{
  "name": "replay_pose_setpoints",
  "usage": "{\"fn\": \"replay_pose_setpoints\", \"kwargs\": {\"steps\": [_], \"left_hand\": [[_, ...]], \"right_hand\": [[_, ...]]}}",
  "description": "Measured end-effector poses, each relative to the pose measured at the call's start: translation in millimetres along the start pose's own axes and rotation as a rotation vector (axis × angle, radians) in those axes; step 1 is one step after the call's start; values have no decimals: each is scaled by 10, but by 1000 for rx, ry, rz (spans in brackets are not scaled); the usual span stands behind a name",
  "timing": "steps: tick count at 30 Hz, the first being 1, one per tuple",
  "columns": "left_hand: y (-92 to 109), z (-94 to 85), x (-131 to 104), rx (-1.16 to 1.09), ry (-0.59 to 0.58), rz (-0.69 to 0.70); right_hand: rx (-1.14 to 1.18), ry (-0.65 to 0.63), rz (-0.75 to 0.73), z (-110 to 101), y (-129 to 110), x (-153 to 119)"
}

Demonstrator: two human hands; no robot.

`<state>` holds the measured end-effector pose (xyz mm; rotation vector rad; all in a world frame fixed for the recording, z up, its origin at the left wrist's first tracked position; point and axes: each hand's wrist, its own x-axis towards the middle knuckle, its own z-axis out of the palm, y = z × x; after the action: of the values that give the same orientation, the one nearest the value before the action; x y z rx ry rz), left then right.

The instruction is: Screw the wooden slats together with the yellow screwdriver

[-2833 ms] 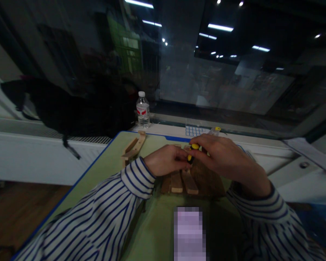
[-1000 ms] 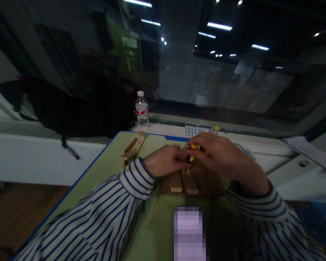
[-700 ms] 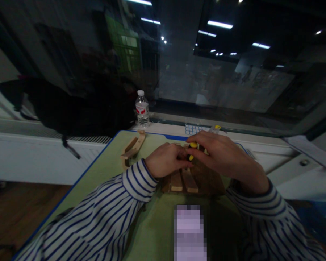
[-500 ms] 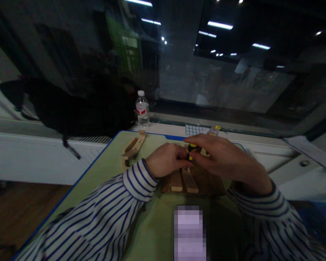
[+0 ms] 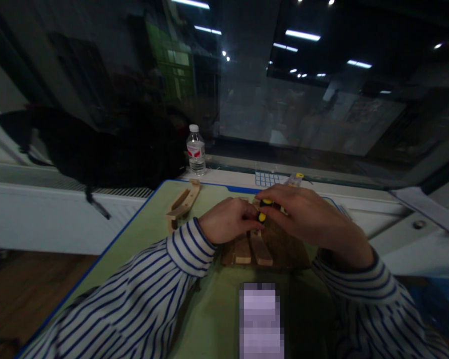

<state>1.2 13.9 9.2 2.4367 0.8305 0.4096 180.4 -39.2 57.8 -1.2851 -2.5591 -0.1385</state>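
Observation:
My right hand (image 5: 303, 212) grips a short black and yellow screwdriver (image 5: 266, 202) by its upper end, thumb and fingers pinched round the handle. Close beneath, my left hand (image 5: 230, 219) is closed, thumb and forefinger meeting at the screwdriver's lower part. The tip is hidden by my fingers. Under both hands lie two wooden strips, a left strip (image 5: 243, 252) and a right strip (image 5: 262, 249), side by side on a brown board (image 5: 290, 252). Farther left rests an assembled curved wooden piece (image 5: 185, 202) with holes in it.
The green table (image 5: 142, 264) has a blue edge. A phone (image 5: 261, 319) with a blurred screen lies near me. On the sill behind stand a water bottle (image 5: 196, 152), a blue grid item (image 5: 267, 179) and a yellow-capped clear item (image 5: 295, 178). A black bag (image 5: 108, 144) is at left.
My right fingers have shifted slightly on the screwdriver, and its handle has turned, showing its yellow parts differently. My left hand has stayed almost still.

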Motion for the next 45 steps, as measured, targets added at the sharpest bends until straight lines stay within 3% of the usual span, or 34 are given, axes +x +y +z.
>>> {"fn": "replay_pose_setpoints", "kwargs": {"steps": [15,30,45], "left_hand": [[-12,-12,1,-54,-60,19],[2,-17,-7,-6,13,-20],[-6,-18,-9,-1,-11,6]], "right_hand": [[-34,5,15,26,1,19],[-28,35,9,34,-2,1],[50,9,-30,-7,-21,7]]}}
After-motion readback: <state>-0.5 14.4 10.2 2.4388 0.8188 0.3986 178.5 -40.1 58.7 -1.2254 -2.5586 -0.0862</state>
